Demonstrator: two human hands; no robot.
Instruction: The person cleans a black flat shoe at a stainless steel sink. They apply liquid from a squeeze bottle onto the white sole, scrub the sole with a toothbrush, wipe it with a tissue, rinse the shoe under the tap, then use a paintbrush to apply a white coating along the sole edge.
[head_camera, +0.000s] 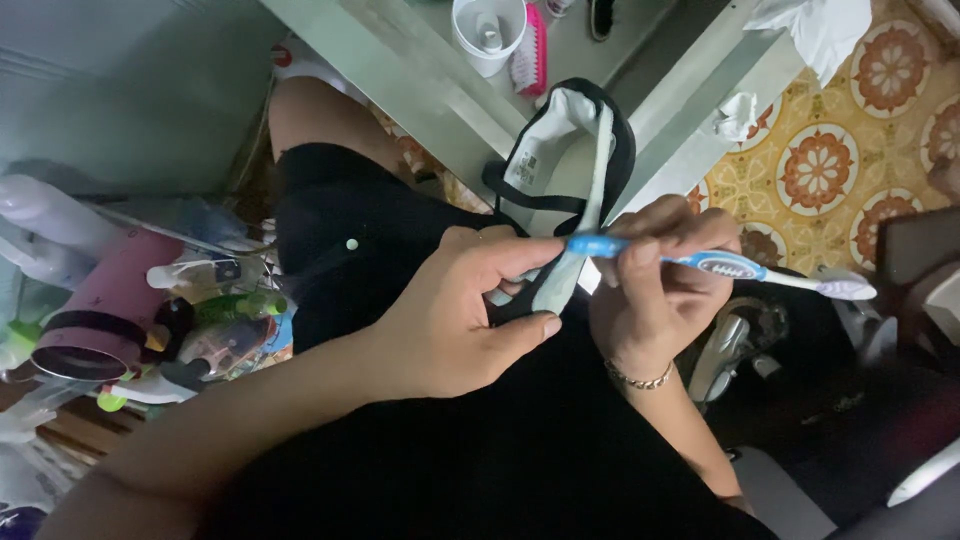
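Right now, at frame centre, the left hand (455, 310) pinches the black-and-white shoe (565, 175) by its edge, while the right hand (650, 285) has its fingers closed around a blue toothbrush (720, 263). Holding the shoe taut should help the bristles scrub evenly.

The left hand (455, 310) pinches the pale lining of a black-and-white shoe (570, 160) over the person's lap, thumb on top. The right hand (650, 285) grips a blue-and-white toothbrush (720, 263) (bristle end pointing right, away from the shoe). Beyond, a white cup (487, 35) and a pink brush (528, 50) sit on a grey ledge (400, 70).
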